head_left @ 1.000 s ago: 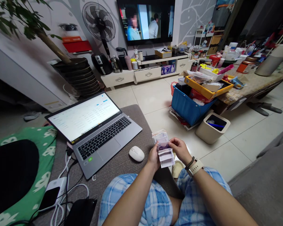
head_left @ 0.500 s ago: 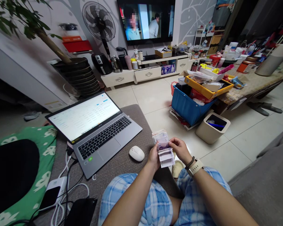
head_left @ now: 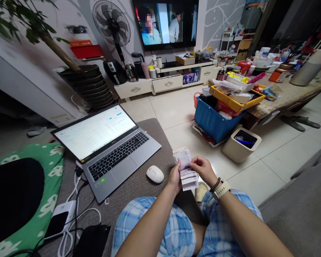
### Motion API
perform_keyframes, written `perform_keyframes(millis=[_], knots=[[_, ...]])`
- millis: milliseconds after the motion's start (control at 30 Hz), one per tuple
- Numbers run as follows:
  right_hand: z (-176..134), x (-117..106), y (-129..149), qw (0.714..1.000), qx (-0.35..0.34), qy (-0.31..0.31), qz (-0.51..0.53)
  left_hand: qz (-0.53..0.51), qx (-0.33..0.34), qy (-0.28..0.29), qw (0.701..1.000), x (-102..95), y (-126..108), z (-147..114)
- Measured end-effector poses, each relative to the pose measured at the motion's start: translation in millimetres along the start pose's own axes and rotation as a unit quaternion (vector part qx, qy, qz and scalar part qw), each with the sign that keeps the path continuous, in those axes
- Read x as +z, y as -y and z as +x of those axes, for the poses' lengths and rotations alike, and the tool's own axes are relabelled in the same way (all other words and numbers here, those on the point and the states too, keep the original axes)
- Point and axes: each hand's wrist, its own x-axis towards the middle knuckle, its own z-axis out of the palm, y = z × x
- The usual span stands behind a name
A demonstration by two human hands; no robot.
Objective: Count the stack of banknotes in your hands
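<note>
Banknotes [head_left: 186, 162], head cam: loose fanned stack held btwn both hands, by the edge of the gray seat [head_left: 160, 151] and in front of the plaid clothing [head_left: 149, 221]. L hand [head_left: 174, 176] pinches the stack w/ thumb on top, R hand [head_left: 204, 169] has thumb + fingertip pinched at a note's edge AFAICT. White mouse [head_left: 155, 174] sits on the seat near the L hand, open laptop [head_left: 124, 167] next to it. Beige bin [head_left: 234, 151] is on the floor past the R hand, watch [head_left: 222, 189] on R wrist btw.
</note>
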Motion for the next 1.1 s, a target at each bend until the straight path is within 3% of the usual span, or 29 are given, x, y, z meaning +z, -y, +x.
perform_keyframes(millis=[433,833,1100], knots=[[5,-7,-11,0.989,-0.011,-0.103,-0.105,0.042,0.048,-0.011,0.998,-1.6,0,-3],[5,-7,-11,0.988,-0.042,-0.06,-0.137,0.056,0.058,-0.034,0.996,-0.7,0,-5],[4,-7,-8,0.986,-0.058,-0.057,-0.145,0.022,0.03,0.013,0.999,-2.7,2,0]])
